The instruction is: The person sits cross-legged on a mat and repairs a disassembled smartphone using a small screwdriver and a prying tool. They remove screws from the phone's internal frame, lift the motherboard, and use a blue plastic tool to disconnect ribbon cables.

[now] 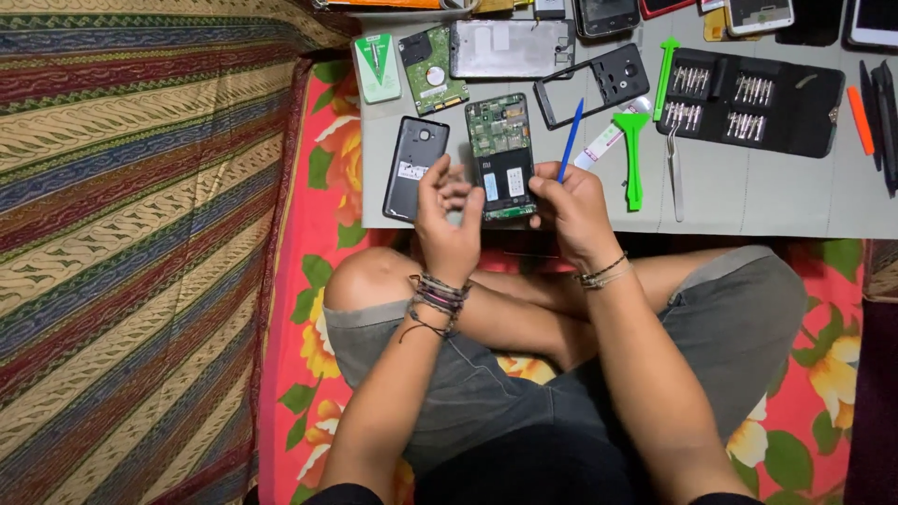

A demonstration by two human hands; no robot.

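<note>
One opened phone [501,157] at the table's [767,201] near edge, left hand [447,224] gripping its side; right hand [572,210] pinching one blue pry tool [570,140]. Two green pry tools [633,154]; far-edge devices cut off.

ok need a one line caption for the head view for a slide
Seated cross-legged, left hand steadies an opened phone on a low table while right hand holds a blue pry tool.

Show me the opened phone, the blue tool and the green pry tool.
Opened phone [500,154], head view, on its black battery.
Blue tool [571,138], head view, mid-shaft.
Green pry tool [633,159], head view, on its shaft.
</note>
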